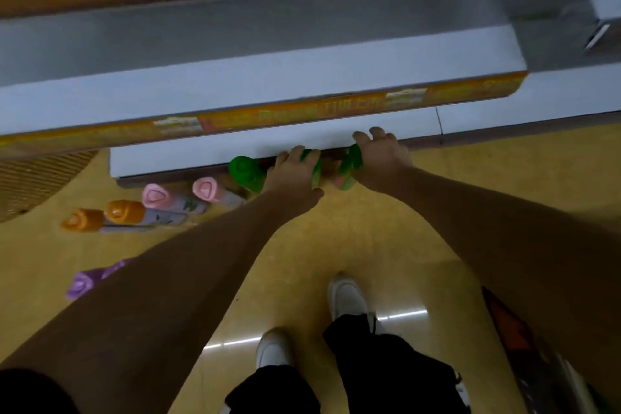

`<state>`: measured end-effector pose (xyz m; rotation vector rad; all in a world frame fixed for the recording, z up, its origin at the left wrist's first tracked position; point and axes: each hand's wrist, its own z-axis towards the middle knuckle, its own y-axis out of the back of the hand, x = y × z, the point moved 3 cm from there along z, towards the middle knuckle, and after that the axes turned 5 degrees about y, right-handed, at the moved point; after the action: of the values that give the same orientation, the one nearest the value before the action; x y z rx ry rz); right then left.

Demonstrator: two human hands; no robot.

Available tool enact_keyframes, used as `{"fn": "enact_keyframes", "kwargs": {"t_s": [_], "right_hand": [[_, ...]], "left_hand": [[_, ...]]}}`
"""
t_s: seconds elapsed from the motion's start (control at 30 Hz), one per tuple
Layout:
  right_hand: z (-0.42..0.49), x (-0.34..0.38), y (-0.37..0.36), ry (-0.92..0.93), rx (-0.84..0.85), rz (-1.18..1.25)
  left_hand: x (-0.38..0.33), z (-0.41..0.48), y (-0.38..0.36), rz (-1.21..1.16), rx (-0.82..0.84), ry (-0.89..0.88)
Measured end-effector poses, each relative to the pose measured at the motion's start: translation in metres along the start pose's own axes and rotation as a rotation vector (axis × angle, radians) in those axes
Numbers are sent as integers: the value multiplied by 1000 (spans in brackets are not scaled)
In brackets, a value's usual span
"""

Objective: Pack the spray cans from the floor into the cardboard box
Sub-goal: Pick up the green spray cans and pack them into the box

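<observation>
Both hands are down by the glossy yellow floor [369, 239], right up against the white bottom shelf ledge [235, 148]. My left hand [292, 171] is curled around a green plastic-capped spray can [242, 169] with its cap pointing left. My right hand [379, 158] grips another green spray can [351, 165] just beside it. Off to the left, two pink-capped spray cans [205, 187] and two orange-capped spray cans [124, 211] lie in a row on the floor. A purple-capped spray can [80, 284] lies nearer me, partly hidden behind my left arm. It's all a bit blurry.
</observation>
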<state>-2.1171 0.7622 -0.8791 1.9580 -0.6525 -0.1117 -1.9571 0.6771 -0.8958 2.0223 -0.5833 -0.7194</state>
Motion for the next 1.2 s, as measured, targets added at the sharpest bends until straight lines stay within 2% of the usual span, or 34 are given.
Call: {"fn": "enact_keyframes", "kwargs": {"t_s": [0.13, 0.27, 0.53, 0.77, 0.93, 1.2], "right_hand": [[40, -7, -32, 22, -9, -39], [55, -17, -59, 9, -53, 84], [-1, -11, -35, 52, -157, 152], [-101, 28, 84, 76, -109, 156], [-187, 58, 209, 94, -83, 117], [-360, 63, 397, -71, -273, 143]], "left_hand": [[5, 42, -25, -68, -7, 14], [10, 59, -43, -151, -71, 5], [-5, 6, -13, -183, -104, -15], [-47, -93, 103, -163, -94, -51], [-94, -163, 218, -122, -112, -122], [-220, -283, 429, 66, -273, -423]]}}
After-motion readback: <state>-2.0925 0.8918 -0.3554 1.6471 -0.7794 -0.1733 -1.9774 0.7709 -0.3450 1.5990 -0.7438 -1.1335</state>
